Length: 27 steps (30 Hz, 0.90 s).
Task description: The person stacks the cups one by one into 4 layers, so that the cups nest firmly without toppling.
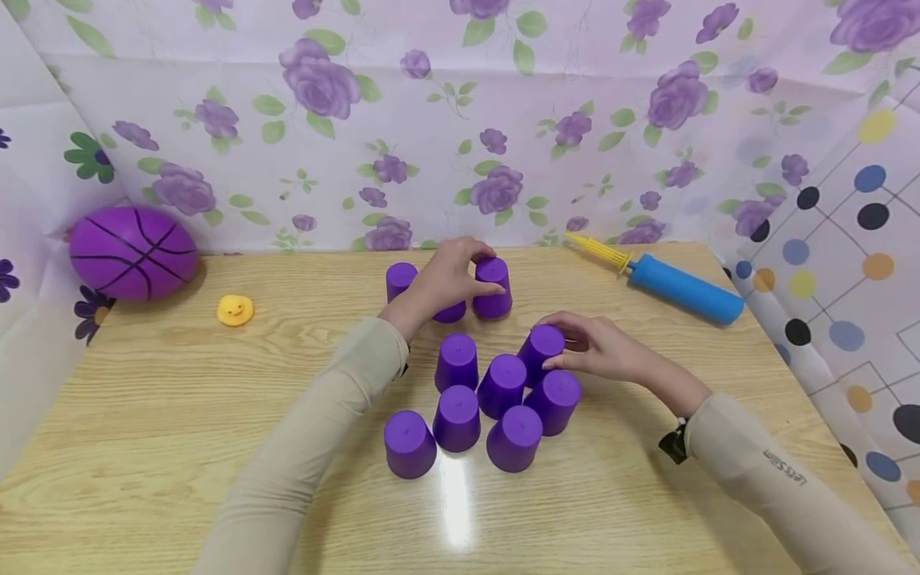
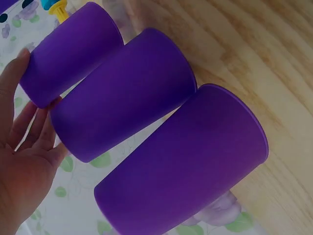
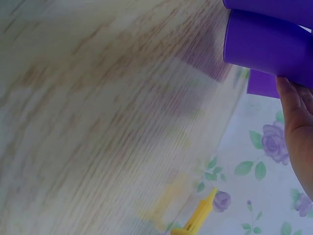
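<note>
Several purple cups stand upside down on the table. Three form a back row, and my left hand (image 1: 449,275) grips the rightmost one, a purple cup (image 1: 492,297), near its base between thumb and fingers. My left forearm and hand partly hide the other two back cups. In the left wrist view, the middle cup (image 2: 124,95) and the nearest cup (image 2: 181,161) stand close beside the gripped one. Farther forward, my right hand (image 1: 604,347) holds another purple cup (image 1: 539,355) from its right side. Around it are more cups, including a front-left cup (image 1: 410,445) standing slightly apart.
At the back left sit a purple ball (image 1: 132,254) with black lines and a small yellow rubber duck (image 1: 235,310). A blue hand pump (image 1: 686,289) with a yellow nozzle lies at the back right. Flowered sheeting (image 1: 431,120) hangs behind the wooden table (image 1: 144,447).
</note>
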Available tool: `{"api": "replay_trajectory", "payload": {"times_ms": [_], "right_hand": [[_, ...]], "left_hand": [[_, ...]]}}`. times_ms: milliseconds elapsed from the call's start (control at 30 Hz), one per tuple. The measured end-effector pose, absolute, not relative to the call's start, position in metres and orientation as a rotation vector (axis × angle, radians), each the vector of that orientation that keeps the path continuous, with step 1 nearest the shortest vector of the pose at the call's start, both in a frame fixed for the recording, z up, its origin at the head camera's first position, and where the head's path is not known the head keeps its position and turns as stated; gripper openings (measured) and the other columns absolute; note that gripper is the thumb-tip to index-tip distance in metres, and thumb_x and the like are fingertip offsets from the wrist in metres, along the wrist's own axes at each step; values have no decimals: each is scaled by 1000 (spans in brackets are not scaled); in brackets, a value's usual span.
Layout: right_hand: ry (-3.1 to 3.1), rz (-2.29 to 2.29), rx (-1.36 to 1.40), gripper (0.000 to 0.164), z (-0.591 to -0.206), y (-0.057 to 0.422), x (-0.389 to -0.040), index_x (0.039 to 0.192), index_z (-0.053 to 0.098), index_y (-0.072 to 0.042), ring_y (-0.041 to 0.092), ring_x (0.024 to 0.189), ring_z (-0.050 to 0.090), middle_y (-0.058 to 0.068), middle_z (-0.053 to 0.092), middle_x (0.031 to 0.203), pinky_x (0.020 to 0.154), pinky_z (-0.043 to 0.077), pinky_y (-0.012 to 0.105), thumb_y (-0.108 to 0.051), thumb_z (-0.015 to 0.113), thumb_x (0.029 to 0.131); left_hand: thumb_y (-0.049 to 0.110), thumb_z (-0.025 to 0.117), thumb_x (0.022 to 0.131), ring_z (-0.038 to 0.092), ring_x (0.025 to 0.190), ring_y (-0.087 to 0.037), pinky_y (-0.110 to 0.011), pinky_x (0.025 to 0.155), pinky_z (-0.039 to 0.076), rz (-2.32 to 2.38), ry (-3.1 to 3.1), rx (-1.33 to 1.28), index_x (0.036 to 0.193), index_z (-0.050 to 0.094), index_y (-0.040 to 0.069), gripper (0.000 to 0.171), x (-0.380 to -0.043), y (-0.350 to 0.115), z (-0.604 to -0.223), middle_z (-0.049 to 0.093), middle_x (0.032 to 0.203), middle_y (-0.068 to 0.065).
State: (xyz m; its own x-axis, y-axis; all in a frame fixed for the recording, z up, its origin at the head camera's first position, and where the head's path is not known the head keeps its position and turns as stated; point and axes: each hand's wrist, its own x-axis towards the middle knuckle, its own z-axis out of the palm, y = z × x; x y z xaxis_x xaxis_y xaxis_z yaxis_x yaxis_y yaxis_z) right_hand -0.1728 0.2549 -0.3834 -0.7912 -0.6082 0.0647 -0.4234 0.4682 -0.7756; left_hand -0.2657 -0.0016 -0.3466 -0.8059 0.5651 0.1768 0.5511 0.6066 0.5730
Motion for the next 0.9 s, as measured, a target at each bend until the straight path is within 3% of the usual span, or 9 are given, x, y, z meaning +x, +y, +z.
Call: {"api": "replay_trajectory", "payload": {"times_ms": [267, 400, 500, 733, 900], "right_hand": [[2519, -1203, -930, 46, -385, 253, -172, 122, 55, -9, 16, 106, 62, 3, 66, 109, 91, 51, 24, -20, 73, 81], [2525, -1191, -933, 46, -385, 254, -171, 122, 54, -11, 13, 105, 62, 0, 66, 108, 90, 51, 24, -22, 73, 81], [2537, -1183, -935, 46, -383, 255, -170, 122, 54, -12, 12, 105, 62, -1, 66, 108, 90, 51, 24, -23, 72, 82], [2540, -1187, -936, 45, -384, 255, -170, 121, 55, -12, 12, 104, 62, -1, 66, 107, 90, 51, 22, -23, 73, 82], [2526, -1182, -949, 46, -384, 255, -172, 122, 54, -11, 13, 104, 62, 2, 66, 110, 90, 51, 23, -22, 73, 81]], "left_hand": [[29, 80, 73, 58, 102, -21, -28, 92, 47, 935, 2817, 935, 113, 62, 0, 52, -267, -3, -350, 64, 108, -10], [26, 80, 75, 59, 101, -22, -39, 111, 32, 921, 2839, 930, 113, 62, -1, 50, -266, -2, -351, 65, 106, -11], [25, 79, 75, 58, 103, -23, -48, 117, 15, 924, 2853, 917, 115, 61, -2, 51, -264, 0, -350, 65, 107, -12], [31, 78, 75, 55, 110, -23, -52, 116, 12, 799, 2913, 843, 121, 57, 6, 57, -260, 1, -357, 63, 113, -9], [33, 79, 75, 47, 122, -25, -53, 116, 5, 769, 2930, 814, 130, 50, 9, 67, -257, -2, -359, 56, 126, -11]]}}
